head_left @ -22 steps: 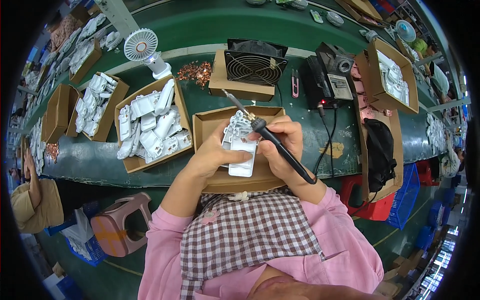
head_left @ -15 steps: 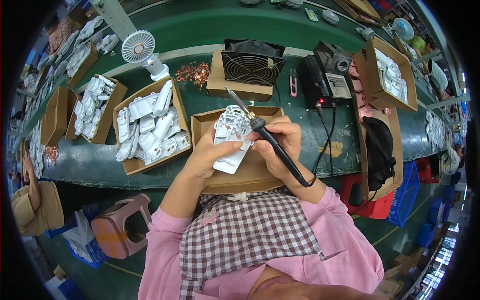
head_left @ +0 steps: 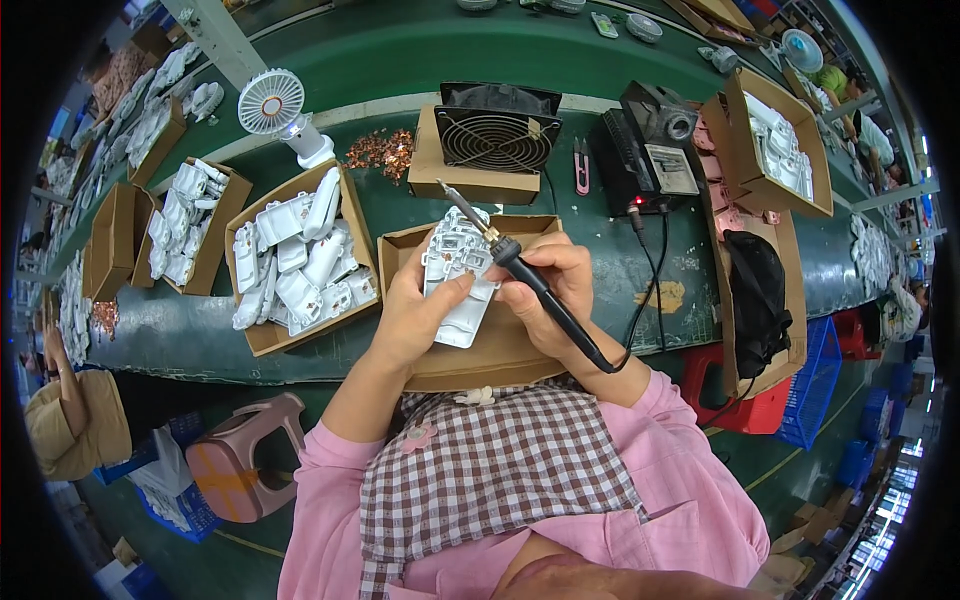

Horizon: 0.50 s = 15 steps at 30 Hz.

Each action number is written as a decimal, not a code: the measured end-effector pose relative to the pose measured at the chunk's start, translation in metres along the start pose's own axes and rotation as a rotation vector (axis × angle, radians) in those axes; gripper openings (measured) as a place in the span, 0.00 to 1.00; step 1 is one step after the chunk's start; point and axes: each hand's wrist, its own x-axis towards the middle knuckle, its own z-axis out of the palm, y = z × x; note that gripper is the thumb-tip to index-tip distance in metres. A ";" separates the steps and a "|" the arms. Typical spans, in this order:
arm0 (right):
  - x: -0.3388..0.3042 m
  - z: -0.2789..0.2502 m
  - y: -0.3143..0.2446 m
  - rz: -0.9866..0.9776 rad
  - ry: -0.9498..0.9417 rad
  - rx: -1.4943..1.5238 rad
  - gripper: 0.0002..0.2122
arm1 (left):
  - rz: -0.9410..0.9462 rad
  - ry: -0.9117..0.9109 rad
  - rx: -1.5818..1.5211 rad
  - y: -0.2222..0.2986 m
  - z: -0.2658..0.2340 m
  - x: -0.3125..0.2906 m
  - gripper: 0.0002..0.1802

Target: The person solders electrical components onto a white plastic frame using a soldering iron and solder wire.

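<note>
Left hand point(head_left: 408, 315): grips white casing point(head_left: 470, 312) over open carton point(head_left: 525, 352)
Right hand point(head_left: 560, 290): holds soldering iron point(head_left: 549, 300), partly covering the casing
Leftward: box point(head_left: 262, 342) of white parts point(head_left: 300, 250) on the surface point(head_left: 180, 325)
Beyond carton: black fan point(head_left: 498, 140)
Rightward: black power unit point(head_left: 622, 150), cords point(head_left: 655, 268)

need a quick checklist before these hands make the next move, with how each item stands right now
1. White plastic housing held: ok, the left hand grips it, thumb across its face.
2. Soldering iron held by its handle: ok, in the right hand.
3. Metal tip clear of fingers: ok, it points up and leftward, beyond both hands.
4. Soldering station indicator lit: ok, it shows red.
5. Tip hot enough: cannot tell, nothing visible shows its heat.
6. Black fan running: cannot tell, its blades are unclear behind the grille.
</note>
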 end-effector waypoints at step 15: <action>-0.001 0.000 -0.003 0.047 0.020 0.135 0.15 | 0.030 -0.037 0.149 -0.001 0.001 -0.005 0.21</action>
